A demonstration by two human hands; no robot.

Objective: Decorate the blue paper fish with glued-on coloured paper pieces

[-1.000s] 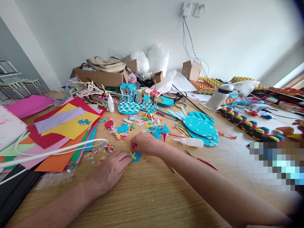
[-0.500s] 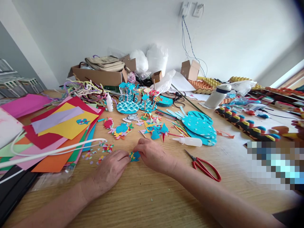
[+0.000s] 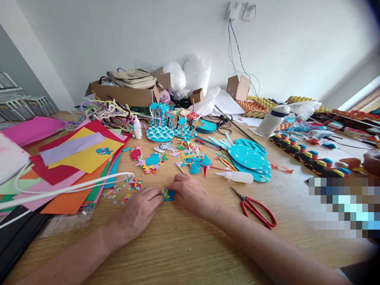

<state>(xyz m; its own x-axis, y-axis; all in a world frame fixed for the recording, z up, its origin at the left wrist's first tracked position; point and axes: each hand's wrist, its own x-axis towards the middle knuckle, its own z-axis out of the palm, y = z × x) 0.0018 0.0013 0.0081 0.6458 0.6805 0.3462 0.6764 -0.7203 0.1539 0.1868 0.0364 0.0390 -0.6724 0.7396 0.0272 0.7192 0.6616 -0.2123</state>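
Blue paper fish: one [image 3: 168, 194], near the middle of the frame on the bench [image 3: 190, 253] — in the small gap between my two hands, plain blue towards the right, small yellow shapes on its left part.
Fish from my grips: just right of my left hand's [image 3: 141, 206] fingertips, and left of and a little below my right hand's [image 3: 192, 196] fingertips in the frame.
Fish long axis: roughly left to right, as far as I can judge with my fingers covering part of the outline.
Nearer hand: neither clearly; I have both sets of fingertips at its edges, left hand on the left side, right hand on the upper right.
Left grip: fingers bunched side by side; whether they pinch the paper I cannot tell.
Right grip: thumb and forefinger drawn close; what lies between them is hidden.
Pale stick: one [image 3: 179, 168], its end showing just above my right fingers.
Scissors: one red-handled pair [image 3: 245, 198], right of centre.
Glue bottles: two — one upright [image 3: 137, 128], one lying down [image 3: 239, 177].
Wave-edged stands: two [image 3: 160, 134] [image 3: 185, 132], centre of the frame.
Fish on the yellow sheet: one [image 3: 104, 151], left of centre.
Blue discs: several [image 3: 246, 152], overlapping too much to count.
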